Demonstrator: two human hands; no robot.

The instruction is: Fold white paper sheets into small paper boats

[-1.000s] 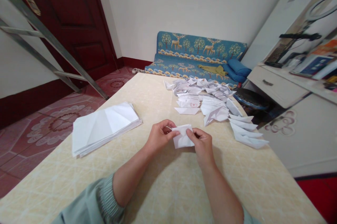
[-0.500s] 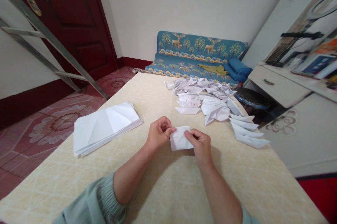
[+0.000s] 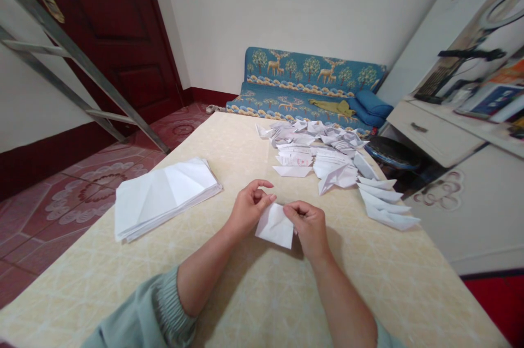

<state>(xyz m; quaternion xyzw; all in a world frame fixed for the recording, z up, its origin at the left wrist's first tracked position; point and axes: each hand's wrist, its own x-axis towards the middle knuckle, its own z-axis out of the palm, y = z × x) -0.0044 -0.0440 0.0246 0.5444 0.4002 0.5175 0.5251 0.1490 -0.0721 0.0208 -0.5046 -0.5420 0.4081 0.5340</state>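
A small folded square of white paper (image 3: 275, 228) is held between my hands above the table. My left hand (image 3: 249, 207) pinches its upper left edge with the thumb, the index finger raised over it. On the other side my right hand (image 3: 308, 223) grips the upper right corner between thumb and fingers. Beyond them lie folded paper boats (image 3: 292, 161), some with printing on them. A row of white paper boats (image 3: 387, 205) stands nested along the right table edge. To the left rests a stack of creased white paper sheets (image 3: 166, 195).
The pale patterned table (image 3: 245, 304) carries all the paper. Past its far edge is a blue patterned sofa (image 3: 295, 89). A metal ladder (image 3: 88, 78) leans at the left, and a dark round stool (image 3: 391, 153) sits by a white cabinet (image 3: 462, 184) at the right.
The folded paper has turned and tilted, its lower edge now nearer to me. My right thumb has shifted from the paper's face to its upper corner.
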